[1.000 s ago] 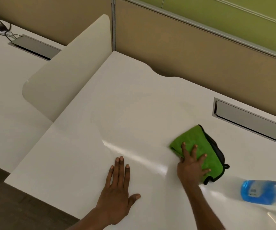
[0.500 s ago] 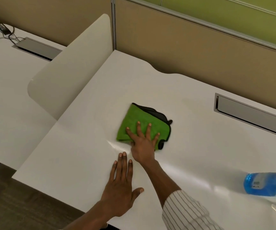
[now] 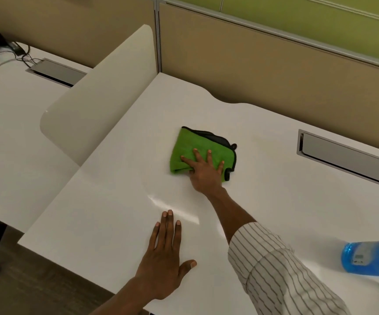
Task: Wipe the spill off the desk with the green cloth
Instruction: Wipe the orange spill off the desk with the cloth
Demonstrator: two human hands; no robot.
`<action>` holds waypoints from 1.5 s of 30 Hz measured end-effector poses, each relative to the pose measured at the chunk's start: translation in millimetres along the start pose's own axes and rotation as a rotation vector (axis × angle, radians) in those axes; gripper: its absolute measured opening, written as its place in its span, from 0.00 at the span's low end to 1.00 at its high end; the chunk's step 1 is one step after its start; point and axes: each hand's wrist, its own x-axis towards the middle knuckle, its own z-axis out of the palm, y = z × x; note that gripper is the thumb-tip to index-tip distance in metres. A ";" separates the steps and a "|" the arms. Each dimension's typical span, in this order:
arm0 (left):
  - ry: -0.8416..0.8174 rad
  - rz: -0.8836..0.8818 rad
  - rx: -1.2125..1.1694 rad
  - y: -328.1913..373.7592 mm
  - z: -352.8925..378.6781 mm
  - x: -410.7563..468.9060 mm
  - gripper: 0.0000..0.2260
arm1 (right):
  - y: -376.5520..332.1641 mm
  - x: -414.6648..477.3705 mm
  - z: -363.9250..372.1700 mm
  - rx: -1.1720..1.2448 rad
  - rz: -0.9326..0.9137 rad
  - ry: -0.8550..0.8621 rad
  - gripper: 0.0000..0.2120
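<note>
Right hand [image 3: 205, 176] is flat on the green cloth [image 3: 195, 153], fingers [image 3: 209, 156] spread and released, pressing down rather than gripping. The cloth is folded, its black trim showing along the far and right sides, and it sits around the middle of the white counter [image 3: 120, 201], well in from every edge. Left hand [image 3: 163, 264] lies palm-down near the counter's front edge, fingers straight and together, thumb out, holding nothing. A striped sleeve [image 3: 275, 273] covers the right forearm. Over by the right edge, a blue spray bottle [image 3: 366, 258]. A metal cable tray [image 3: 347, 158] runs along the back right.
</note>
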 end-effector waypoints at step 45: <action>-0.013 0.035 -0.048 -1.7 7.0 0.7 0.45 | 86.4 -250.5 54.4 0.061 0.591 0.208 0.35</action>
